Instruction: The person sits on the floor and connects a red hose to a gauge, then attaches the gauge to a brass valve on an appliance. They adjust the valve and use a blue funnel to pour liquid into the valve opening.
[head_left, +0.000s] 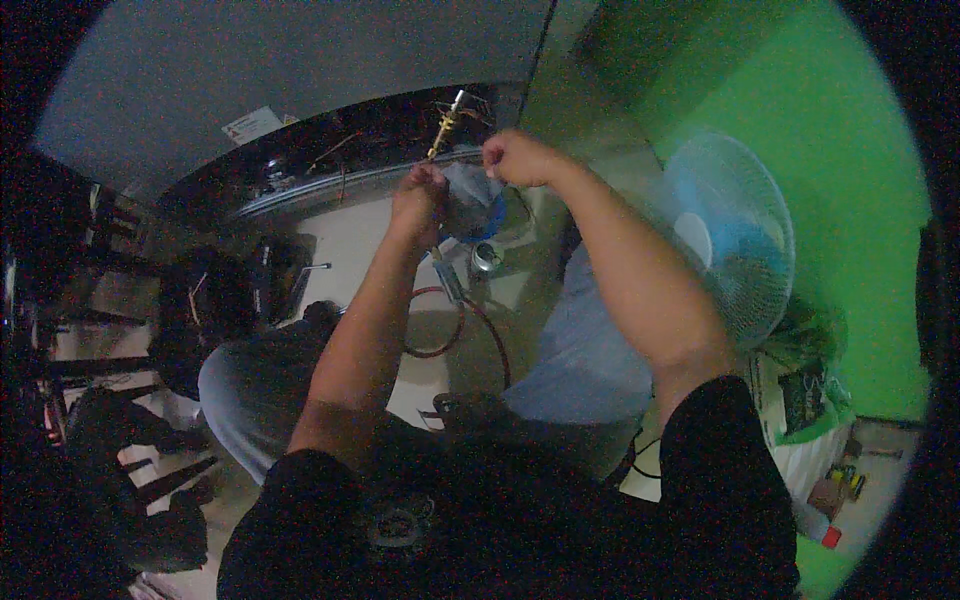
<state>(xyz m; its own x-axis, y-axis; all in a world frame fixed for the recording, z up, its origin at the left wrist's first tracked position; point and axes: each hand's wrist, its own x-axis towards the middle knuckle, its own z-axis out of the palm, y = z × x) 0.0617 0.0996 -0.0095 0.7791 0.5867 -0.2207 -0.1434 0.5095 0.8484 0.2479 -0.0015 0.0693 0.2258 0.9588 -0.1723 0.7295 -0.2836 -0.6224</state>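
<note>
My left hand (420, 195) is closed around what looks like a gas torch. Its brass-coloured tube with a silver tip (446, 120) points up and away beyond my fingers. Below the hand its grey-blue handle end (446, 272) meets a reddish hose (490, 330) that loops on the floor. My right hand (515, 160) is raised to the right of the tip, fingers pinched together; anything in them is too small to make out. Between and beneath the hands are a pale, crumpled plastic-like piece (472, 185) and something blue (487, 222).
A large grey panel (330, 70) stands ahead, with a dark recess (300, 165) holding thin copper-coloured tubes. A small metal can (485, 258) stands on the floor. A fan (740, 240) is at my right by a green wall (860, 200). Dark furniture (110, 320) fills the left.
</note>
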